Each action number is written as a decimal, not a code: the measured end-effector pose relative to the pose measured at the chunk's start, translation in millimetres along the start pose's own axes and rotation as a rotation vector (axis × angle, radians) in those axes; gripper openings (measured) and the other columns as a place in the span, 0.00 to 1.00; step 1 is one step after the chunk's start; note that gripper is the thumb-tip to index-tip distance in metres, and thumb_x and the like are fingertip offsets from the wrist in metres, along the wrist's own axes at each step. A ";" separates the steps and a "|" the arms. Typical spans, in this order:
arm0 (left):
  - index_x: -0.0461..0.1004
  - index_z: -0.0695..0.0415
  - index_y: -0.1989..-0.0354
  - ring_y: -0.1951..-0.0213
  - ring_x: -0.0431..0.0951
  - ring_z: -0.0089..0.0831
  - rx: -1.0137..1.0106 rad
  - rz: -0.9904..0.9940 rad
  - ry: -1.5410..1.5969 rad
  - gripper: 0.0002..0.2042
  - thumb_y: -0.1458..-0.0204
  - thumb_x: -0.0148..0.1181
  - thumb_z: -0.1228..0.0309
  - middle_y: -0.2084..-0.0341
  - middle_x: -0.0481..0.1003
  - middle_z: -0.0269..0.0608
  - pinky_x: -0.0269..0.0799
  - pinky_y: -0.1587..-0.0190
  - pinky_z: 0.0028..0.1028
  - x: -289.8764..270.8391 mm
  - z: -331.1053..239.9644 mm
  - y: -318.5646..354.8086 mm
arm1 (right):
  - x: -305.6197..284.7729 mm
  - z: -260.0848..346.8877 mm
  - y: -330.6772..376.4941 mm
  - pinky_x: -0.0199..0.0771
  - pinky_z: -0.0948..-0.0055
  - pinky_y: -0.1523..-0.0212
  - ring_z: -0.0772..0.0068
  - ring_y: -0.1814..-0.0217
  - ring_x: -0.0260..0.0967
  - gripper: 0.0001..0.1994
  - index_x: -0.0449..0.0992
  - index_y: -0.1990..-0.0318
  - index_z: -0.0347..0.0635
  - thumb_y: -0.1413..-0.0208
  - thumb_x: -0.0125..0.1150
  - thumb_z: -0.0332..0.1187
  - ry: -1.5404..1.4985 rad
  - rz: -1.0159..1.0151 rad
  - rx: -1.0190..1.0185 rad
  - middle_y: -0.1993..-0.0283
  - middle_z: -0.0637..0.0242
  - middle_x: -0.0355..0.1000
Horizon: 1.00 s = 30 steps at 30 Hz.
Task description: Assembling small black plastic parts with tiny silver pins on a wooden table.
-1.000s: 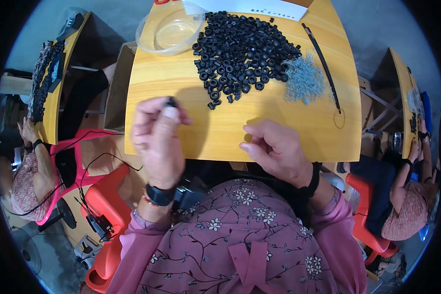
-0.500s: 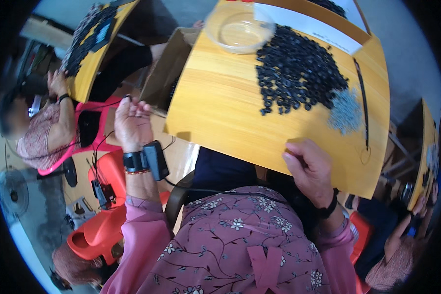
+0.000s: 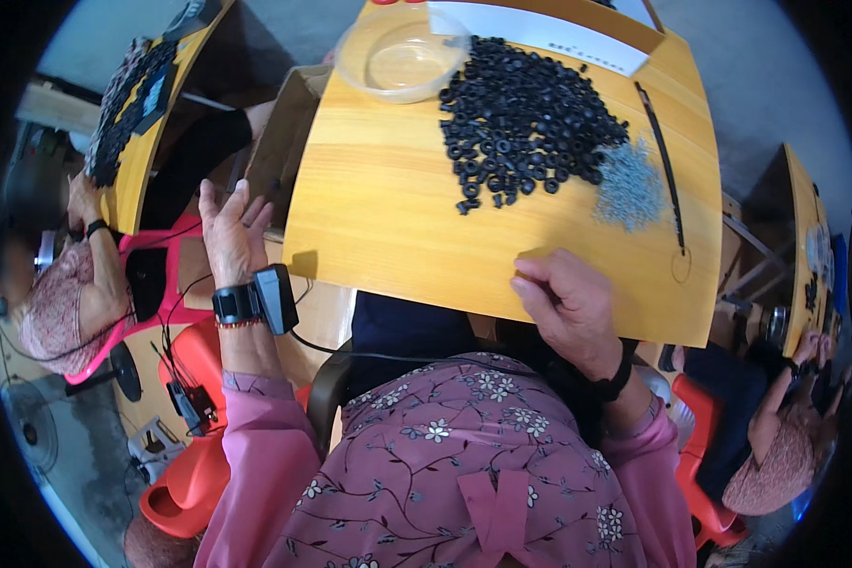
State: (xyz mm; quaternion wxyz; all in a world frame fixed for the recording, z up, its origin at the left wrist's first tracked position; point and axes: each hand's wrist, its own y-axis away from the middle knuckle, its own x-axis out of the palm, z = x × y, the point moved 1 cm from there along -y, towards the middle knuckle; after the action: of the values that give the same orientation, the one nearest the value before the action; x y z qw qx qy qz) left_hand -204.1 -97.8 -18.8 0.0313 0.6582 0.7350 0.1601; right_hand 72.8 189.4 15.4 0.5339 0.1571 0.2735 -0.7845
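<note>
Spread wide, with nothing visible in it, the left hand (image 3: pixel 232 239) is off the table's near left corner; the right hand (image 3: pixel 570 308) is half curled, and whether anything small sits between thumb and forefinger cannot be told.

A yellow wood-grain table (image 3: pixel 379 218) spreads away from the person. Beyond its left edge is an open cardboard box (image 3: pixel 298 114), just beside the left fingertips in this view; contact is unclear. On the tabletop, a broad pile of small black ring-shaped parts (image 3: pixel 530 118) lies straight ahead and slightly left of the right hand, which is much the nearer of the two; bare wood separates them. The pile's long axis slants from far left to near right. A clear plastic bowl (image 3: pixel 399 97) adjoins its far left side. Against its near right side is a smaller pale blue-grey heap of tiny pieces (image 3: pixel 631 194). Further right, a slender black rod (image 3: pixel 660 156) runs far to near.

The left palm shows, fingers pointing far; the right hand is over the near edge, knuckles up, its fingers angled far and left.
</note>
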 end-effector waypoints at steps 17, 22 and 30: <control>0.80 0.59 0.62 0.65 0.74 0.41 0.819 0.859 -0.788 0.14 0.55 0.56 0.87 0.72 0.75 0.43 0.69 0.57 0.34 148.4 20.3 122.2 | -4.9 -6.3 4.2 0.74 0.61 0.66 0.52 0.66 0.74 0.07 0.76 0.61 0.36 0.45 0.65 0.28 -0.042 0.005 -0.020 0.66 0.57 0.74; 0.79 0.61 0.61 0.65 0.75 0.37 0.874 0.895 -0.857 0.15 0.55 0.54 0.90 0.70 0.75 0.43 0.71 0.57 0.31 157.1 27.2 118.5 | -7.2 -8.5 5.2 0.74 0.61 0.65 0.52 0.66 0.74 0.07 0.77 0.61 0.36 0.45 0.64 0.29 -0.053 0.011 0.011 0.66 0.57 0.74; 0.77 0.61 0.60 0.65 0.76 0.27 0.735 0.887 -0.821 0.15 0.52 0.54 0.91 0.69 0.75 0.38 0.71 0.59 0.25 153.5 32.0 117.0 | -5.1 -15.8 8.6 0.74 0.63 0.66 0.55 0.66 0.75 0.06 0.77 0.62 0.34 0.46 0.65 0.25 -0.117 -0.029 -0.047 0.67 0.57 0.74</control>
State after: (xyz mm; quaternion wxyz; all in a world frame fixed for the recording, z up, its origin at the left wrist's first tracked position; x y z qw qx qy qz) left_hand -104.1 68.1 8.6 0.0134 0.8707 0.3330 -0.3617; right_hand 81.9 200.2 3.2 0.5410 0.0942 0.2624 -0.7934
